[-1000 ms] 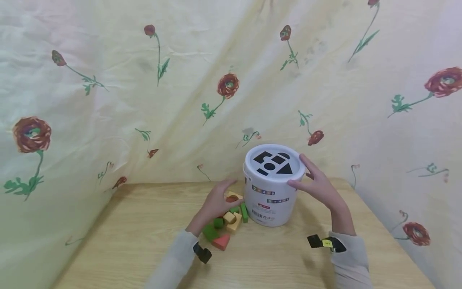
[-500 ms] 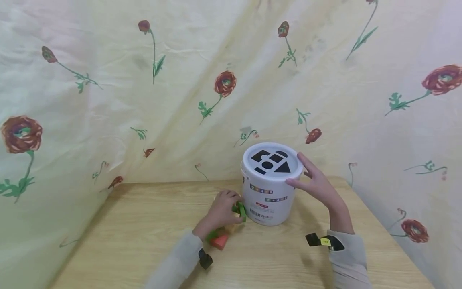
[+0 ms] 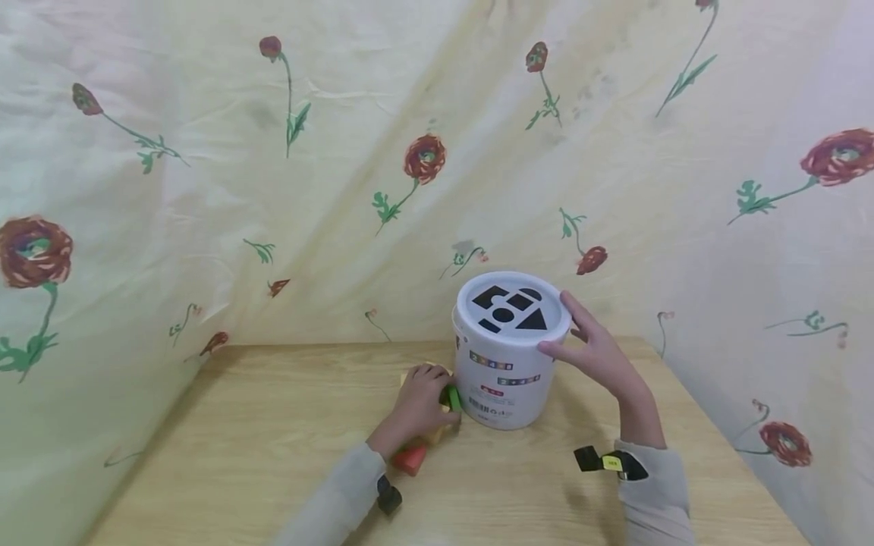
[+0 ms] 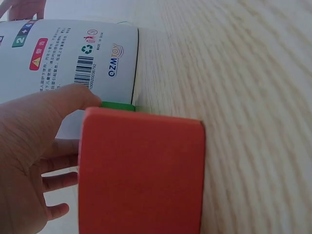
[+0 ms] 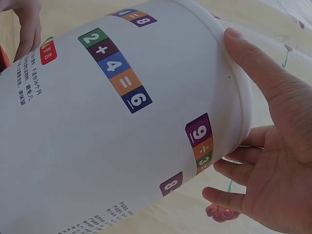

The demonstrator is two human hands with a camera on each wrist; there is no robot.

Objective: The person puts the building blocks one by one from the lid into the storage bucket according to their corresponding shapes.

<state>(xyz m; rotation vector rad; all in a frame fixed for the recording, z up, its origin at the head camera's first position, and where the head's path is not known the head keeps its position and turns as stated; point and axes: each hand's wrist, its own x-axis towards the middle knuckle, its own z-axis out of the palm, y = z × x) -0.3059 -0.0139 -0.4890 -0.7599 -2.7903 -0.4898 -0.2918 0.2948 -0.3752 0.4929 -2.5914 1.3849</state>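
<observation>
A white toy bucket (image 3: 504,383) stands upright, its lid (image 3: 514,305) cut with several shaped holes. My right hand (image 3: 601,356) holds the bucket at its upper rim, thumb on the near side, fingers round the far side. My left hand (image 3: 418,402) is over the blocks at the bucket's left, its fingers curled down round a green block (image 3: 454,397). The left wrist view shows the thumb tip on that green block (image 4: 118,106), close by the bucket wall. A red block (image 4: 141,170) lies under the left wrist. Most other blocks are hidden under the left hand.
Pale yellow blocks (image 3: 438,435) show at the edge of the left hand. The wooden table (image 3: 273,425) ends at a flowered cloth (image 3: 328,227) hanging behind and at both sides.
My left hand has come down from beside the bucket onto the blocks, its fingers curling round the green one. The right hand stays at the bucket's rim.
</observation>
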